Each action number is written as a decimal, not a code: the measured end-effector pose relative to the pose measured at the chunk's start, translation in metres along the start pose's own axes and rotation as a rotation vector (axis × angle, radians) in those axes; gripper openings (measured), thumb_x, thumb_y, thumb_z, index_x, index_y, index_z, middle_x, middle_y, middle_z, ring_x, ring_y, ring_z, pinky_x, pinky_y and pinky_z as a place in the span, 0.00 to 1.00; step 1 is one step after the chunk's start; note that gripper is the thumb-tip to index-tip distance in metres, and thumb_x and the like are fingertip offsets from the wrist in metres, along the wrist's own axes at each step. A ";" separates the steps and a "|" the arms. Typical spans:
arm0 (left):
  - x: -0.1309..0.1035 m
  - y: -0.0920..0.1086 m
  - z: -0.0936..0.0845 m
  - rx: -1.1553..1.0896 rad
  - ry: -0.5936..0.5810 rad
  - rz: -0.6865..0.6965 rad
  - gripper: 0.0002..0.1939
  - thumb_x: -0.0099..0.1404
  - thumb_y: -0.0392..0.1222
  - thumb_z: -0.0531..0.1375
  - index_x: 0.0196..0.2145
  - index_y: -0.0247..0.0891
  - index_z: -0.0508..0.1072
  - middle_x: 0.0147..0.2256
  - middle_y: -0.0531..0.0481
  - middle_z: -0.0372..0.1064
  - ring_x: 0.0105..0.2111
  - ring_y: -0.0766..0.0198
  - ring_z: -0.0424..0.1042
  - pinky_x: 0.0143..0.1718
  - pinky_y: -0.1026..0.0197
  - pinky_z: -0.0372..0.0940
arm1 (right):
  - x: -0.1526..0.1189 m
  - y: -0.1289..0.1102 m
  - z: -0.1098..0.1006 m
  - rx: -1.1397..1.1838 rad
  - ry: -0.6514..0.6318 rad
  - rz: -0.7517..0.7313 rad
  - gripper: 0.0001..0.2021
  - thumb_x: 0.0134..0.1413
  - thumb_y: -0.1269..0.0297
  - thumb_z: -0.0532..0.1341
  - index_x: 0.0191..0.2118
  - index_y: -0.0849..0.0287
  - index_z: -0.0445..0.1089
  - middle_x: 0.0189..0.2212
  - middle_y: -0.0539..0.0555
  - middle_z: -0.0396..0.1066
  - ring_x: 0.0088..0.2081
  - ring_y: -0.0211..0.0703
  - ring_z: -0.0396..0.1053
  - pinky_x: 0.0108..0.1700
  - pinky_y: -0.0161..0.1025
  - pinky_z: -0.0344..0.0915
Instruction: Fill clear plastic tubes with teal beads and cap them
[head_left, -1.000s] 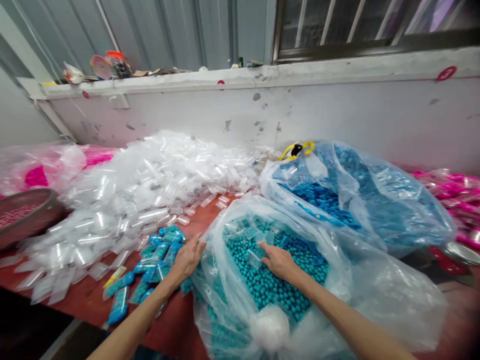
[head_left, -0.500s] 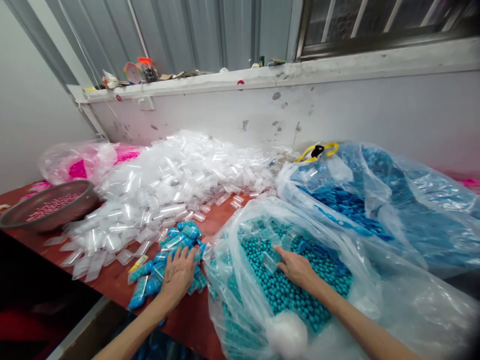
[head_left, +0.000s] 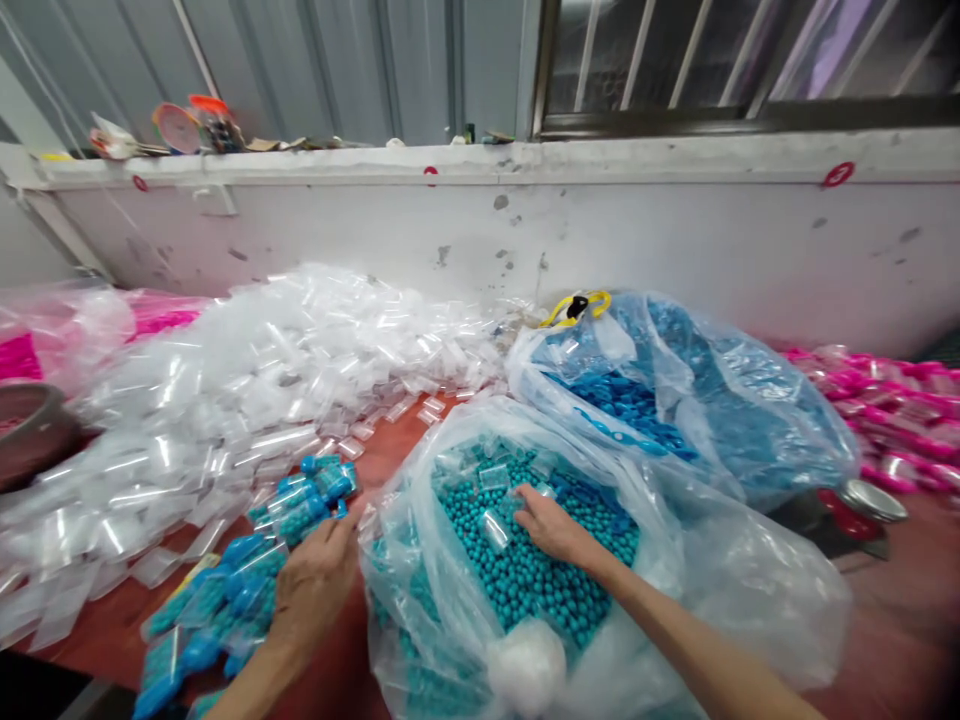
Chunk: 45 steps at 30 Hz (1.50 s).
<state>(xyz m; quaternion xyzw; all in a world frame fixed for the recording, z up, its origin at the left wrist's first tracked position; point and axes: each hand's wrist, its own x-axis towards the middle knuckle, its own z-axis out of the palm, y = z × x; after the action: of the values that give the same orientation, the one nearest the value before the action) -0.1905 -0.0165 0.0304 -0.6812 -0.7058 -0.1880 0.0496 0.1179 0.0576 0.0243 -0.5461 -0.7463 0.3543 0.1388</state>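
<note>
Two hands busy at the red-brown bench, teal beads everywhere

Left hand lies flat, grip wide and empty, on the pile of small bead-filled clear packets. Right hand sits in the big clear plastic bag of teal beads, fingertips pinching a little clear empty packet. I'd keep that packet's mouth open and low in the beads so nothing spills.

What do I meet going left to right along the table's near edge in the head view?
Filled teal packets → left hand → open bag of teal beads → right hand, in that bag, holding a small clear packet → metal lid.
</note>
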 end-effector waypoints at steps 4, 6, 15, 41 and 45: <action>0.023 0.092 0.010 -0.733 -0.223 -0.131 0.19 0.60 0.48 0.50 0.45 0.36 0.67 0.27 0.50 0.69 0.26 0.62 0.69 0.27 0.62 0.63 | -0.001 -0.008 0.004 0.542 -0.042 0.147 0.12 0.48 0.68 0.50 0.42 0.59 0.56 0.21 0.45 0.63 0.20 0.36 0.64 0.19 0.31 0.58; 0.033 0.130 0.023 -0.986 -0.358 -0.250 0.22 0.57 0.48 0.52 0.47 0.33 0.64 0.26 0.52 0.67 0.20 0.65 0.66 0.21 0.64 0.61 | -0.003 -0.013 0.007 0.730 -0.047 0.131 0.11 0.45 0.65 0.54 0.38 0.58 0.56 0.22 0.44 0.63 0.18 0.34 0.64 0.18 0.30 0.58; 0.041 0.173 0.053 -1.585 -0.538 -0.560 0.22 0.51 0.47 0.59 0.41 0.36 0.60 0.26 0.54 0.66 0.20 0.67 0.67 0.20 0.65 0.61 | -0.004 -0.018 0.022 0.714 0.118 0.056 0.05 0.52 0.62 0.49 0.33 0.57 0.54 0.20 0.44 0.62 0.18 0.35 0.64 0.16 0.30 0.58; 0.050 0.204 0.079 -0.241 -0.736 0.250 0.09 0.53 0.32 0.53 0.33 0.34 0.69 0.38 0.38 0.71 0.42 0.52 0.68 0.40 0.58 0.58 | -0.021 0.034 -0.027 -0.774 0.187 -0.113 0.13 0.56 0.73 0.47 0.43 0.56 0.64 0.47 0.59 0.61 0.44 0.49 0.60 0.41 0.45 0.58; 0.052 0.202 0.082 -0.297 -0.710 0.205 0.06 0.52 0.33 0.53 0.29 0.34 0.68 0.35 0.37 0.70 0.41 0.50 0.68 0.40 0.56 0.58 | -0.022 0.028 -0.021 -0.782 0.167 -0.159 0.10 0.56 0.74 0.48 0.35 0.59 0.66 0.36 0.57 0.67 0.42 0.48 0.61 0.46 0.47 0.56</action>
<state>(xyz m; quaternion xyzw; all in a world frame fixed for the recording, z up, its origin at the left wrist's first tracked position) 0.0196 0.0602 0.0113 -0.7704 -0.5726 -0.0350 -0.2781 0.1590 0.0496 0.0243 -0.5251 -0.8509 -0.0139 0.0079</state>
